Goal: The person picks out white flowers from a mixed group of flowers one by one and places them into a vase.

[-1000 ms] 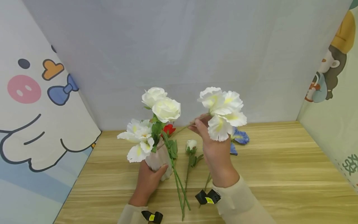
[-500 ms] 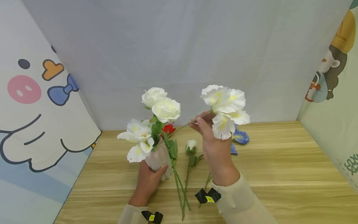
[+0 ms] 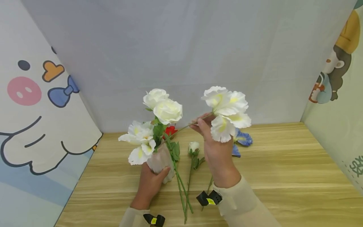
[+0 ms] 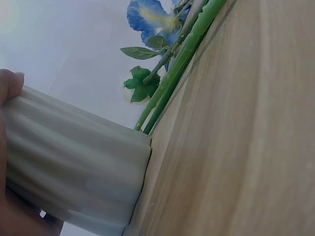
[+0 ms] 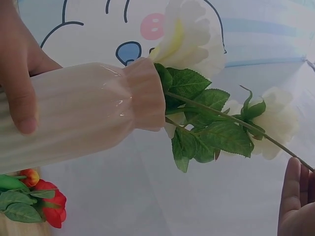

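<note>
My left hand (image 3: pixel 151 184) grips a pale ribbed vase (image 3: pixel 160 162), thumb across its near side. White roses (image 3: pixel 168 111) and a white iris (image 3: pixel 141 142) with yellow centres stand in it. Higher and to the right, my right hand (image 3: pixel 218 154) pinches the thin stem (image 3: pixel 185 127) of another white iris (image 3: pixel 227 108) just below the bloom. That stem slants down left to the vase; in the right wrist view it reaches the pink-tinted mouth (image 5: pixel 147 93) among green leaves. The left wrist view shows the vase base (image 4: pixel 133 182) on the wooden table.
Right of the vase, a white rosebud (image 3: pixel 194 146) lies on the table (image 3: pixel 283 164) with crossed green stems (image 3: pixel 181 189). A red flower (image 3: pixel 170 130) lies behind the vase. A blue iris (image 3: pixel 243 138) lies beyond my right hand. A grey backdrop (image 3: pixel 198 47) rises behind.
My right hand and its white iris shifted slightly right and up, then back a little left. The left hand and vase have stayed in place.
</note>
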`<act>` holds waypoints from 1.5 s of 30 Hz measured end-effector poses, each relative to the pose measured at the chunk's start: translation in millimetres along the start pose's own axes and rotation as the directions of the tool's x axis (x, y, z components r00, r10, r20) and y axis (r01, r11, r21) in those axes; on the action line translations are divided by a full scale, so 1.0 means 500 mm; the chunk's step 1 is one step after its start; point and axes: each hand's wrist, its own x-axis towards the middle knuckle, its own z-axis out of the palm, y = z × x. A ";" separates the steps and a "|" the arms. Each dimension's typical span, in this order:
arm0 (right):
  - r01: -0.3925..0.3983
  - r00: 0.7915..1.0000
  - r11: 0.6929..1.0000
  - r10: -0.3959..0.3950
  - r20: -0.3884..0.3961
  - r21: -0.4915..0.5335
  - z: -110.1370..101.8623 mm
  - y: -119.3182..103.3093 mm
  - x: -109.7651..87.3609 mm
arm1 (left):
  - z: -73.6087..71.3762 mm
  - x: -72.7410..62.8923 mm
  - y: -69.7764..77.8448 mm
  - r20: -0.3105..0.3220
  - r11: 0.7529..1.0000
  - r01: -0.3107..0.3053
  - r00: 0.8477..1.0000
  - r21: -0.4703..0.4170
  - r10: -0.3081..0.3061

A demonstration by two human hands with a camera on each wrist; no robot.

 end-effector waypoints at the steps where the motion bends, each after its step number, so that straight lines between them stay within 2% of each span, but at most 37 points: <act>1: 0.003 1.000 1.000 -0.003 -0.001 -0.008 0.001 0.001 -0.001 | 0.000 -0.001 -0.001 -0.002 1.000 0.001 1.000 0.001 -0.001; 15: -0.046 0.999 0.994 0.048 0.020 -0.096 0.016 0.010 -0.014 | 0.000 -0.003 -0.005 0.001 1.000 0.012 1.000 0.011 -0.012; 22: -0.091 0.996 0.995 0.091 0.008 -0.043 0.026 0.025 -0.021 | 0.000 -0.003 -0.006 -0.004 1.000 0.005 1.000 0.005 -0.005; 26: -0.119 0.993 0.991 0.120 0.006 -0.062 0.030 0.034 -0.027 | 0.000 -0.002 -0.007 -0.001 1.000 0.000 1.000 0.010 0.000; 32: -0.148 0.989 0.989 0.148 0.018 -0.031 0.035 0.051 -0.038 | 0.000 -0.002 -0.006 0.000 1.000 0.004 1.000 0.005 -0.004; 35: -0.176 0.984 0.983 0.176 -0.010 -0.053 0.040 0.058 -0.041 | 0.000 -0.001 -0.007 -0.004 1.000 0.013 1.000 0.010 -0.013; 38: -0.219 0.975 0.975 0.218 -0.036 -0.028 0.045 0.062 -0.043 | 0.000 -0.002 -0.008 -0.006 1.000 0.022 1.000 0.011 -0.022; 42: -0.254 0.967 0.967 0.253 -0.039 -0.034 0.044 0.066 -0.049 | 0.000 -0.002 -0.008 -0.005 1.000 0.023 1.000 0.012 -0.023; 45: -0.247 0.969 0.958 0.248 -0.005 -0.144 0.039 0.073 -0.058 | 0.000 -0.002 -0.008 -0.005 1.000 0.018 1.000 0.015 -0.018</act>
